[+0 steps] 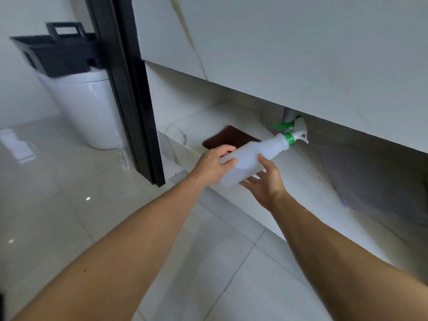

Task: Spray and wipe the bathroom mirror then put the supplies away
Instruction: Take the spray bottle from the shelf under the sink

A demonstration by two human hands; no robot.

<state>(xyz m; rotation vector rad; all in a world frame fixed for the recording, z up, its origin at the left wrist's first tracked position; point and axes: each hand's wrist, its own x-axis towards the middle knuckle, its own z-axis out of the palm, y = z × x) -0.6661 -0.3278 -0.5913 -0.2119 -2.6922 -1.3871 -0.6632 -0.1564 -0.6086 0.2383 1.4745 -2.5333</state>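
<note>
A white spray bottle [257, 156] with a green collar and green nozzle lies tilted in the air, its nozzle pointing up and right toward the low shelf [301, 172] under the vanity. My left hand [215, 165] grips the bottle's base end. My right hand [264, 184] cups the bottle from below, thumb on its side and fingers spread. A dark brown cloth [231, 137] lies flat on the shelf just behind the bottle, partly hidden by my left hand. The mirror is out of view.
The white vanity front [301, 54] overhangs the shelf, and a grey drain pipe [288, 117] drops behind the nozzle. A black door frame [129, 93] stands at the left. Beyond it a black basket [58, 52] sits on a white toilet [92, 105]. Glossy floor tiles [69, 181] lie below.
</note>
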